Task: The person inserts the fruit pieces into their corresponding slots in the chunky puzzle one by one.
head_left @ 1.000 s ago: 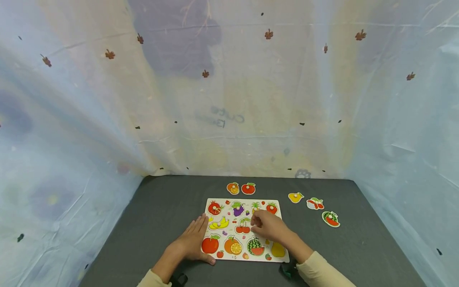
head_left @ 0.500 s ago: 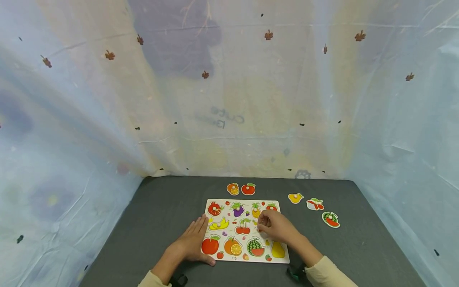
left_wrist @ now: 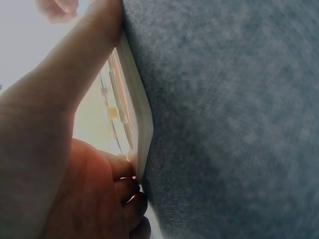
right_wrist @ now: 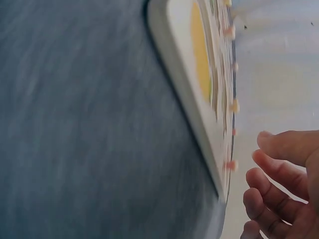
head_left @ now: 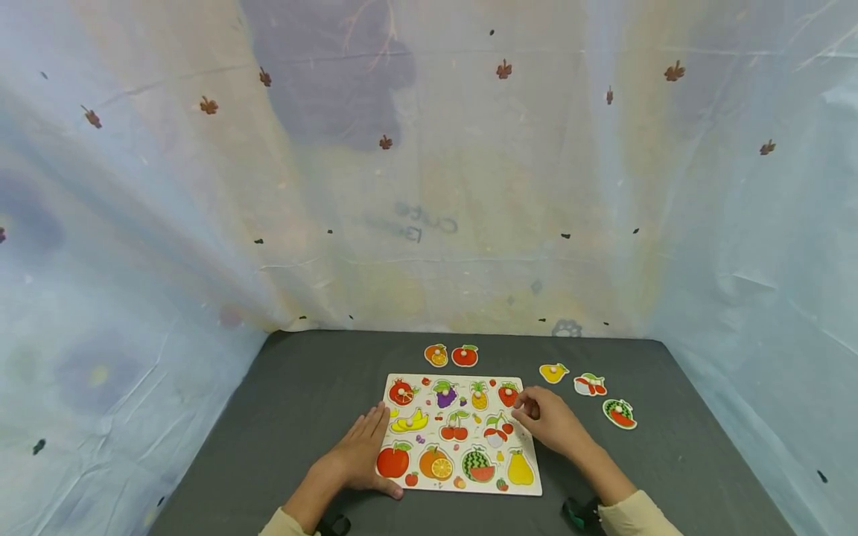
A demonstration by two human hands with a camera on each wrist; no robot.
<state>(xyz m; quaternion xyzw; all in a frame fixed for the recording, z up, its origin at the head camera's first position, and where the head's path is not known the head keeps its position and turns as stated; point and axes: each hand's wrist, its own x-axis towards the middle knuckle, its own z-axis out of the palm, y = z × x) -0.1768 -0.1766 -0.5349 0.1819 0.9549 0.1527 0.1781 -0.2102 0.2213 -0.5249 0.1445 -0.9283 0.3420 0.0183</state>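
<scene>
A white fruit puzzle board [head_left: 469,487] lies on the dark table. My left hand [head_left: 362,454] rests along its left edge with straight fingers; in the left wrist view the thumb [left_wrist: 84,55] lies across the near side. My right hand [head_left: 550,420] hovers at the board's right edge, fingers loosely bent and nothing between them. Close to its fingertips is the strawberry piece [head_left: 508,394]. Knobbed pieces sit in the board's upper part, among them cherries [head_left: 453,426] and a pineapple [head_left: 479,396]. In the right wrist view several knobs stand up from the board.
Behind the board lie an orange piece [head_left: 436,355] and a red apple-like piece [head_left: 465,356]. To the right are a pear piece [head_left: 553,373], a red-and-white fruit piece [head_left: 590,385] and a watermelon piece [head_left: 620,414]. A patterned curtain [head_left: 429,186] surrounds the table.
My right hand has moved right, from over the board's middle to its right edge, uncovering the pineapple, the strawberry and the red-and-white fruit picture. My left hand has stayed in place.
</scene>
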